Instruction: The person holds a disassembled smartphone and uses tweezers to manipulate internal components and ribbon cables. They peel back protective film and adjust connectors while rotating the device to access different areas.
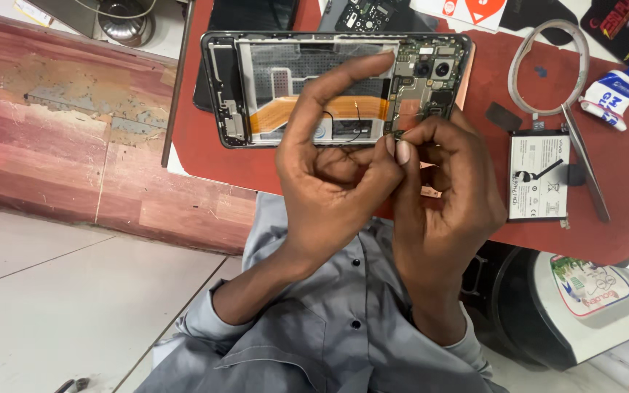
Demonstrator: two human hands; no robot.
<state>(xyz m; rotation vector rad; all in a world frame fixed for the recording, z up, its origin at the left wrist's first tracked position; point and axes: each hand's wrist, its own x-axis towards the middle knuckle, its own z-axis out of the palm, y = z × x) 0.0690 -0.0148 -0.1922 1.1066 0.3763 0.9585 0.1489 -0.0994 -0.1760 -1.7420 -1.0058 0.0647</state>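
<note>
**Inspector:** Grip first. The left hand (329, 171) and the right hand (442, 185) meet thumb to thumb at the near edge of the opened phone (333, 87). The right hand's thumb and forefinger are pressed together on something very small and dark; it is too small to tell what. The left hand's thumb presses against that same spot, with its forefinger stretched out over the phone's middle.

**Clerk:** And the phone itself?

**Inspector:** It lies flat on the red mat (489, 218) covering the worktop, back cover off, internals facing up. The battery bay is bare, showing an orange flex strip. The circuit board (427, 76) with its camera lenses sits at the right end, in place.

**Clerk:** Where is the battery?

**Inspector:** A white battery (538, 177) rests on the mat to the right, well apart from the phone. Metal tweezers (584, 164) lie just beside it, and a white-and-blue tube (613, 91) lies further back.

**Clerk:** How far along would you judge it?

**Inspector:** By my reading, stripping down is done: cover removed, battery out. What remains open is the small part at the fingertips, the bare bay and the back, none of which is closed up. Thin black wires lie loose across the bay.
</note>
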